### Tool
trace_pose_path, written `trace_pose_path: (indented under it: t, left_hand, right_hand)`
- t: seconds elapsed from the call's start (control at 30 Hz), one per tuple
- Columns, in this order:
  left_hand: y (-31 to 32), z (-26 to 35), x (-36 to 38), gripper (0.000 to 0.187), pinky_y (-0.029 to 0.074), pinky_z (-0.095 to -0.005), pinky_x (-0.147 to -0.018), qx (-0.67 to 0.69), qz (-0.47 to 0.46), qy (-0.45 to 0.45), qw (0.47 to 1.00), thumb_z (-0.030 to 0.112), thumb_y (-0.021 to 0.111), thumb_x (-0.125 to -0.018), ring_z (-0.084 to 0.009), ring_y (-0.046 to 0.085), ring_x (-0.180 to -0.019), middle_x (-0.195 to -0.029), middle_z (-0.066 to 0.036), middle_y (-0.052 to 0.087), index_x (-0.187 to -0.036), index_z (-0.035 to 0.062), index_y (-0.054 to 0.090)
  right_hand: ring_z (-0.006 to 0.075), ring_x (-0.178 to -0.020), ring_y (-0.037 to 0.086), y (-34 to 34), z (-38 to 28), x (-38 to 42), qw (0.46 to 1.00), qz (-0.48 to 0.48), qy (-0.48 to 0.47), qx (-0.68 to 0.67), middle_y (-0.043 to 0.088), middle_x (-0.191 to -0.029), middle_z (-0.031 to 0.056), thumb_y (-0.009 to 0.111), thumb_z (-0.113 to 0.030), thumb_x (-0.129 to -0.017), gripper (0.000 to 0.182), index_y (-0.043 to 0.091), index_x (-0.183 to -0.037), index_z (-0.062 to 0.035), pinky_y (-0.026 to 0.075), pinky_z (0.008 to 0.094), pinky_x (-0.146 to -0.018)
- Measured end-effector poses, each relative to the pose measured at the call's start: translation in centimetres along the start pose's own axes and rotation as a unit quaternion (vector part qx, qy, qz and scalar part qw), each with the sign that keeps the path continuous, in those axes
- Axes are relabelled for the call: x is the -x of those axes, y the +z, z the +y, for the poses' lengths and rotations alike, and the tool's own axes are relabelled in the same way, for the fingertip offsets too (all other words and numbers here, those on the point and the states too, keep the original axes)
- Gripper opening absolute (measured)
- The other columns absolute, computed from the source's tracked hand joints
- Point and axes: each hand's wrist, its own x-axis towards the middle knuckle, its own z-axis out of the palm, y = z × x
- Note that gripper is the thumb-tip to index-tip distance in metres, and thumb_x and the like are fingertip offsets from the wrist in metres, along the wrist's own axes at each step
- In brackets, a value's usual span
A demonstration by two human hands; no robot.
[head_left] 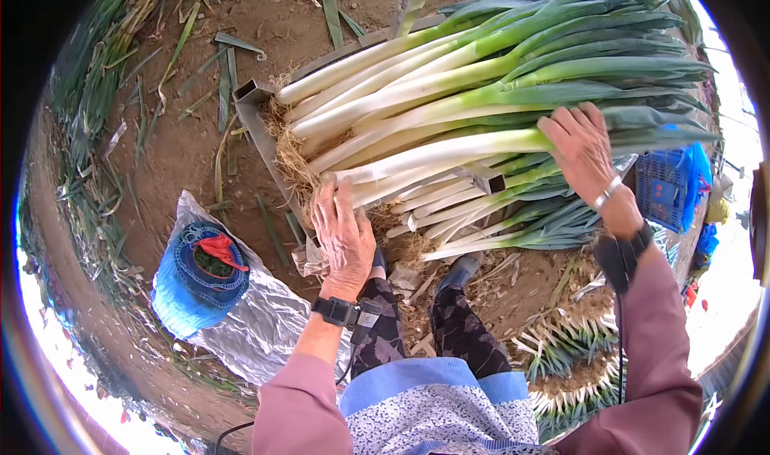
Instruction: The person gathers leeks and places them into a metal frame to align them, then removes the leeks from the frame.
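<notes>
A long leek [449,148] lies at the near side of a pile of leeks [489,70], its white root end to the left and its green leaves to the right. My left hand [345,230] is closed on its white end, beside the tangled roots [290,162]. My right hand [579,152] has its fingers wrapped over the green part. The pile rests in a metal frame [263,130] with square tube posts. Below it, nearer my feet, lie more leeks [481,218] on the ground.
On the left stands a roll of blue netting [188,290] with a red strip, beside a silvery sheet [265,327]. A blue crate [664,190] is at the right. Loose leaves [88,94] litter the soil, and bundled leeks [561,347] lie near my right leg.
</notes>
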Motion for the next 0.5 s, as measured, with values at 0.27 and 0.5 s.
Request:
trace_pose_path:
  t: [0.27,0.5]
  left_hand:
    - [-0.5,-0.4,-3.1,0.044,0.046,-0.0436,-0.089,0.124,-0.007,-0.033,0.992,0.0,0.069,-0.075,-0.0397,0.054,-0.098,-0.099,-0.018,0.054,-0.116,0.0043,0.053]
    - [-4.2,0.6,-7.7,0.043,0.044,-0.0423,-0.089,0.043,0.048,0.115,0.991,0.006,0.074,-0.07,-0.0359,0.053,-0.101,-0.104,-0.013,0.054,-0.109,0.007,0.056]
  right_hand:
    - [0.0246,-0.087,0.057,-11.9,-0.9,-1.3,0.997,0.012,-0.061,0.033,0.056,-0.088,0.0062,0.066,-0.005,-0.071,0.034,0.063,-0.105,-0.0081,0.037,0.0444,-0.098]
    - [0.0304,-0.091,0.055,-15.7,2.2,-3.8,0.997,-0.031,-0.069,-0.032,0.057,-0.092,0.0107,0.067,-0.005,-0.067,0.045,0.06,-0.111,-0.0023,0.035,0.0452,-0.098]
